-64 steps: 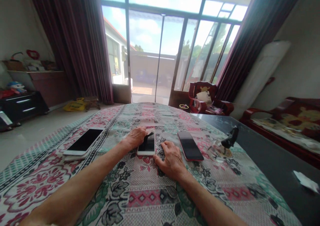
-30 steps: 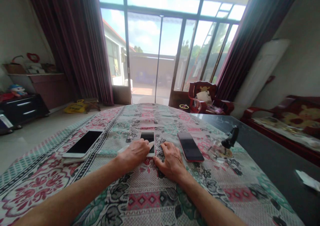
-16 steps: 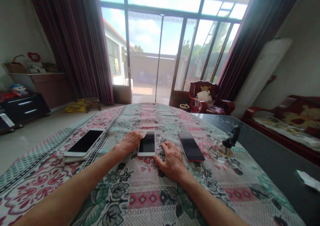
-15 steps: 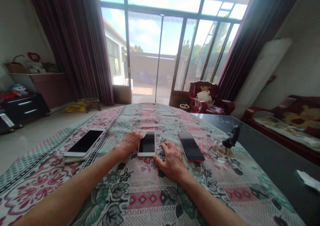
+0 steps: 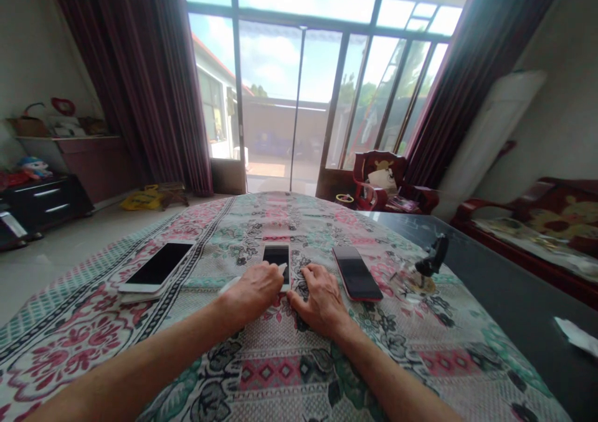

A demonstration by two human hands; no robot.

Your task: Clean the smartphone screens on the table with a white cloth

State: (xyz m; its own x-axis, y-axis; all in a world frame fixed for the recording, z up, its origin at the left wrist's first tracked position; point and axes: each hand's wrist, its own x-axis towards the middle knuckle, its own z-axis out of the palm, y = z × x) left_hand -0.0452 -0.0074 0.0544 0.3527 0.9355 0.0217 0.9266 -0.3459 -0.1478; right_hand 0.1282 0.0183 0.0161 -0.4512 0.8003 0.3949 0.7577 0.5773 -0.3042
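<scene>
A white smartphone (image 5: 276, 253) with a dark screen lies face up on the patterned tablecloth (image 5: 275, 341). My left hand (image 5: 261, 286) is closed on a white tissue (image 5: 283, 268) and presses it to the lower part of the screen, covering much of it. Another bit of white shows beside the left wrist. My right hand (image 5: 322, 298) rests on the cloth with fingers apart, its thumb tip at or close to the phone's lower right corner. Right of that hand lies a dark smartphone (image 5: 357, 273) with a red edge.
On the left, a larger white phone (image 5: 159, 266) lies on another flat white item (image 5: 140, 298). A black mount (image 5: 433, 257) on a clear round base stands at right. White paper (image 5: 577, 336) lies on the dark tabletop (image 5: 495, 285). Beyond are wooden chairs and glass doors.
My left hand has moved with the tissue from the phone's upper left corner down and right over its lower screen. My right hand has not moved.
</scene>
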